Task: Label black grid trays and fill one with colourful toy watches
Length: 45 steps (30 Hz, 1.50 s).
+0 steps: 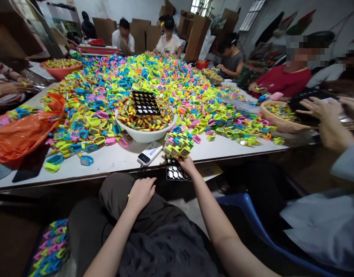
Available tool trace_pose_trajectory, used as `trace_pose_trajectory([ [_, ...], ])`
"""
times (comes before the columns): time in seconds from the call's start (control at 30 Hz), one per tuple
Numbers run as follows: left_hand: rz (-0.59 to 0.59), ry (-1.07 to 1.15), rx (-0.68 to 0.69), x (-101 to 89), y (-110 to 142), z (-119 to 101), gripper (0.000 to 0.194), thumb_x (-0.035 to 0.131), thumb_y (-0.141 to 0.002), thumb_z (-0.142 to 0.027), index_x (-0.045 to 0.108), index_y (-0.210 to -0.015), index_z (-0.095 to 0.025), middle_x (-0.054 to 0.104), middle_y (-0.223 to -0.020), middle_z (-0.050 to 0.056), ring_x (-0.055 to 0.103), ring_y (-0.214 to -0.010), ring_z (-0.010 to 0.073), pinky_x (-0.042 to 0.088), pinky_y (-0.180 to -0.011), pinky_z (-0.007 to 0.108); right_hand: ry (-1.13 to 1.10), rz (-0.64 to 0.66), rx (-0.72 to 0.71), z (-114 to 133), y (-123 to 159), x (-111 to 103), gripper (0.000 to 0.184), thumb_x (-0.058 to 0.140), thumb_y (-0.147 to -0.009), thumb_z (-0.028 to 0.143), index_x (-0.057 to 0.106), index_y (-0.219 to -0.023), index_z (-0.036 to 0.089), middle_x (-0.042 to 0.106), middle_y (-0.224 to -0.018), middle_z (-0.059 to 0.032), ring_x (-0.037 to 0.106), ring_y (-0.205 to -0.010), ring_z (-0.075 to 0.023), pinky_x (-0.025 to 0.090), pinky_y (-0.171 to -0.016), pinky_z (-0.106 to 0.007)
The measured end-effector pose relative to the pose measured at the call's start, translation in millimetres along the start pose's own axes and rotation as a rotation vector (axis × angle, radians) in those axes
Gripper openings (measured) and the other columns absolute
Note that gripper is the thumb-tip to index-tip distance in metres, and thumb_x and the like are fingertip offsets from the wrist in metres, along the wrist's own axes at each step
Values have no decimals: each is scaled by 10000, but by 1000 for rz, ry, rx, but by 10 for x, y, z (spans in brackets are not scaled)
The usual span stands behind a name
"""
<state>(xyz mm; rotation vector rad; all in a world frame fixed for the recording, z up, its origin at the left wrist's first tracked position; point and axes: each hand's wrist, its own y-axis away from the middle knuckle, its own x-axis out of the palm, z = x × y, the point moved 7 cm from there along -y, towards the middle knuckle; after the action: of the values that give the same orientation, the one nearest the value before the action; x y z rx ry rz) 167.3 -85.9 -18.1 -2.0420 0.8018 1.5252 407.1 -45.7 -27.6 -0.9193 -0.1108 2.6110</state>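
Observation:
My left hand [141, 192] rests on my knee, fingers curled loosely, holding nothing that I can see. My right hand [187, 163] reaches to the table's front edge and grips a black plastic tray [174, 171] partly filled with small bright toy watches [178, 143]. A white bowl [145, 134] heaped with yellow-and-red wrapped pieces stands just behind, with a second black tray [145, 103] lying on top. A white device with a screen [150, 153] lies on the table between my hands.
A huge heap of colourful toy watches [130, 77] covers the white table [113, 161]. An orange plastic bag [24, 129] lies at left. Several other people sit around the table; a neighbour's hands [323, 111] work over a basket [277, 115] at right. More watches [50, 246] lie below left.

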Motion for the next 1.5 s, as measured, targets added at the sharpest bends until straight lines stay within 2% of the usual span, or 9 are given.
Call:
trace_pose_trajectory([
  [0.27,3,-10,-4,29,-1,16,331,367,-900,-282,517,-1187,-210,611,-996,61,564,-920,190,387,-773,323,64,39,-4,-4,-15,27,199,547,-757,218,670,-906,167,675,-927,-84,617,-878,-216,489,-767,-332],
  [0.73,28,0,-16,53,-13,28,349,360,-899,-280,520,-1199,-203,607,-997,76,555,-920,184,390,-792,322,165,7,9,-104,-39,25,205,548,-769,231,662,-916,141,667,-903,-114,623,-842,-224,487,-730,-322],
  [1.07,22,-4,-12,46,-9,22,345,354,-903,-283,513,-1198,-203,607,-1005,70,557,-919,190,386,-790,323,90,44,-127,-55,-23,-3,260,559,-784,275,653,-998,161,657,-1014,-85,605,-954,-197,477,-843,-311],
  [1.2,28,-2,-15,40,-7,22,345,350,-904,-282,508,-1201,-207,606,-1014,66,558,-925,192,382,-788,325,167,20,-253,16,-50,-16,290,585,-773,298,646,-1019,157,633,-1063,-105,554,-1043,-226,434,-915,-366],
  [1.3,29,-4,-14,35,-6,17,345,351,-904,-280,509,-1202,-208,605,-1017,67,558,-927,190,381,-792,329,204,33,-332,82,-48,3,259,553,-802,281,646,-1006,152,639,-1033,-108,560,-1010,-221,436,-901,-365],
  [1.5,19,-12,-6,33,-13,20,345,347,-906,-280,508,-1205,-221,606,-1000,57,564,-896,184,386,-778,328,231,78,-290,84,-64,31,188,570,-789,220,659,-931,135,650,-943,-108,576,-932,-209,450,-848,-336],
])
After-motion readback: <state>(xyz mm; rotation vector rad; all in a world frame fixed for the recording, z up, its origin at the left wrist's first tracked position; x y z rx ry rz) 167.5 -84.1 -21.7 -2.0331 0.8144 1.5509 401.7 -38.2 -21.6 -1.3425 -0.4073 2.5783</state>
